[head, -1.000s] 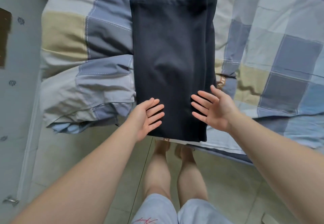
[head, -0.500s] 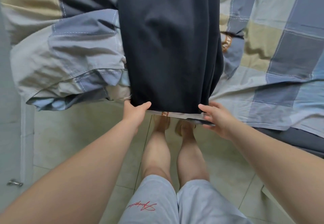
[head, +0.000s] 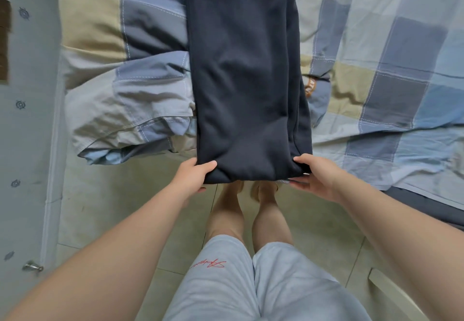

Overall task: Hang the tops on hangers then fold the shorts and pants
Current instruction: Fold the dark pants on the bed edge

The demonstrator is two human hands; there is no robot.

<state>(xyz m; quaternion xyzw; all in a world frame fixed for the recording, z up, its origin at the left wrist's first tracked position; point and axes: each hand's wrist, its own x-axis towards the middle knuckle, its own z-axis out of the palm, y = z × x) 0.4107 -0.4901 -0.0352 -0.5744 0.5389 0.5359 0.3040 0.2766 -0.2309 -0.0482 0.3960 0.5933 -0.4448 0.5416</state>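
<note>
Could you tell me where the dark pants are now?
Head view, centre: the dark pants lie lengthwise on the checked bedding, their near corners gripped by the left hand and right hand.

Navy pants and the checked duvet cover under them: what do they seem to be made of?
The navy pants look like a thick, matte knit, perhaps cotton jersey: soft rounded folds, no sheen. The checked duvet cover looks like thin woven, cotton-like cloth, matte: fine sharp creases, white stitch lines. The exact fibre cannot be confirmed.

Pants [head: 246,82] far end cut off @ top edge.
</note>
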